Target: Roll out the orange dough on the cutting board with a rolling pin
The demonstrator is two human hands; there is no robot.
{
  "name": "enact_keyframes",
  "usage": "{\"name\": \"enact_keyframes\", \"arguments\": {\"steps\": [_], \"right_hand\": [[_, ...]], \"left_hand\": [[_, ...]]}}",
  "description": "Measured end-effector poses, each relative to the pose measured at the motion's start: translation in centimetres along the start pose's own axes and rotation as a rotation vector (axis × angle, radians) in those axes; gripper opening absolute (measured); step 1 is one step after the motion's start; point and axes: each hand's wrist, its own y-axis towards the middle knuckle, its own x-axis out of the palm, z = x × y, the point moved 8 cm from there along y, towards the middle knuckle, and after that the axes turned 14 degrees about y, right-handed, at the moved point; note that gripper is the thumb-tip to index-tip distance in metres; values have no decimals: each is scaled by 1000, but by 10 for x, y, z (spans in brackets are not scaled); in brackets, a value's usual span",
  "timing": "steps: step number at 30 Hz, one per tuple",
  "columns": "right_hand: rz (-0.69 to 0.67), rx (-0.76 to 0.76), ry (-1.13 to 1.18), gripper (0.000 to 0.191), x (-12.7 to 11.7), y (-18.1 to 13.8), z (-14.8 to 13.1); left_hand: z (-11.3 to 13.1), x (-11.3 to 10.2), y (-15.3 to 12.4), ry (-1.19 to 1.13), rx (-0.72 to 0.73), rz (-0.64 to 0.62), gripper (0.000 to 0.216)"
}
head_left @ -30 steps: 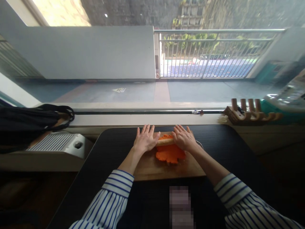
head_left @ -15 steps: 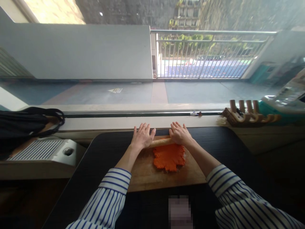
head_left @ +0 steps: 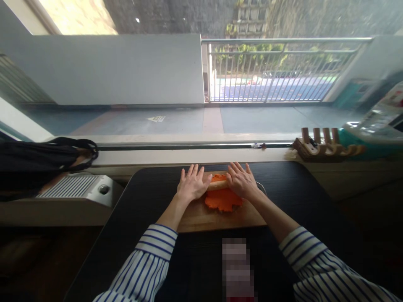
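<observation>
A flattened sheet of orange dough (head_left: 224,200) with a ragged edge lies on a wooden board (head_left: 201,220). Across its far part runs a light wooden rolling pin (head_left: 217,185), its ends hidden under my hands. My left hand (head_left: 192,183) rests flat over the left end, fingers stretched out and pointing away from me. Over the right end lies my right hand (head_left: 241,180), also open, its fingers extended. Orange dough shows on both the far and near sides of the pin. A thin curved rim (head_left: 262,188) peeks out beside my right wrist; what it belongs to is hidden.
The board lies on a black table (head_left: 151,197) against a window sill (head_left: 176,156). A white slatted unit (head_left: 78,188) and a black bag (head_left: 37,167) are at left. A wooden rack with pegs (head_left: 324,144) and a teal container (head_left: 374,142) stand at right.
The rolling pin has moved a little toward me over the dough, with both hands on it. More orange shows beyond it. The camera view has shifted slightly.
</observation>
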Motion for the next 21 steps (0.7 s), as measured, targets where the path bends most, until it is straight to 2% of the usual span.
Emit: {"name": "enact_keyframes", "arguments": {"steps": [21], "right_hand": [[129, -117, 25, 53, -1, -79, -12]], "left_hand": [[22, 5, -65, 13, 27, 79, 77]]}}
